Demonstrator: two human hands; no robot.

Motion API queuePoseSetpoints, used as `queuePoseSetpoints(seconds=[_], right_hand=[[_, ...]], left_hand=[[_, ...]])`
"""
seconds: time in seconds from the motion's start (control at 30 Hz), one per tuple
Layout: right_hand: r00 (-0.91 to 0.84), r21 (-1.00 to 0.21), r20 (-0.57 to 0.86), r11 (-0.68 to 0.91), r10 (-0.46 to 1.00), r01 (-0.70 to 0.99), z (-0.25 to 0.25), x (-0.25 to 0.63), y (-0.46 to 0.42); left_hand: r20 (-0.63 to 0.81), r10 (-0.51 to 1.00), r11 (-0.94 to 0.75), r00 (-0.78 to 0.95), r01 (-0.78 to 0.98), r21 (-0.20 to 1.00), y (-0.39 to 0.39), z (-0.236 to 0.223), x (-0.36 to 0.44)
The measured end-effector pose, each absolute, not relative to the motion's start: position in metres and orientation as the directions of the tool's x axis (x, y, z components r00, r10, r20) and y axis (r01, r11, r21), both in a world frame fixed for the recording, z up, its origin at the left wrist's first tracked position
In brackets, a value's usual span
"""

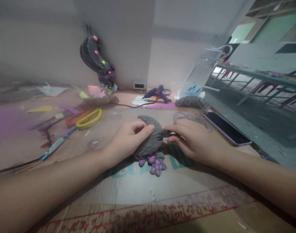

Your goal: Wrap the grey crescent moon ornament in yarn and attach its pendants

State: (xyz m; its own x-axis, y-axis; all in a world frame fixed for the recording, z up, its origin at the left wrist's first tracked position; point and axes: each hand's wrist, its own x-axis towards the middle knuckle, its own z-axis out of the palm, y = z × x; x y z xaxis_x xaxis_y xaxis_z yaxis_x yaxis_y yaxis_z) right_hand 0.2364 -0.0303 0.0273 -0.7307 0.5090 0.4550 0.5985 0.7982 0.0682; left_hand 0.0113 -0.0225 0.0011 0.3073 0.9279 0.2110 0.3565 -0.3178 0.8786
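A crescent shape wrapped in grey yarn (151, 137) stands upright over the table's middle. My left hand (134, 136) grips its left side, thumb lying across the front. At its right edge, my right hand (189, 137) is closed in a pinch on a small dark piece that I cannot make out clearly, perhaps yarn. Grey flower shapes with purple petals (158, 165) hang from the crescent's lower end. Behind my right hand lies a loose skein of grey yarn (190, 102), with strands trailing toward the hand.
A blue glue gun (159, 94) stands at the back, its cord running left. Scissors with yellow and orange handles (89, 118) and a blue pen-like tool (58, 144) lie left. A phone (227, 127) rests at the right edge. A decorated dark crescent (92, 53) rises behind a bowl (98, 98).
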Motion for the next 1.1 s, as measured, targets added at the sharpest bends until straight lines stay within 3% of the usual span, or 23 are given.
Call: queuePoseSetpoints(seconds=[0.4,1.1], right_hand=[[-0.739,0.173,0.486,0.777,0.467,0.605,0.0246,0.2370,-0.0287],[-0.745,0.206,0.489,0.770,0.454,0.604,0.0172,0.2373,-0.0226]], left_hand=[[0.221,0.928,-0.335,0.301,0.408,0.849,-0.0237,0.0015,0.0124],[0.198,0.928,-0.325,0.314,0.429,0.843,-0.0248,0.0032,0.0131]])
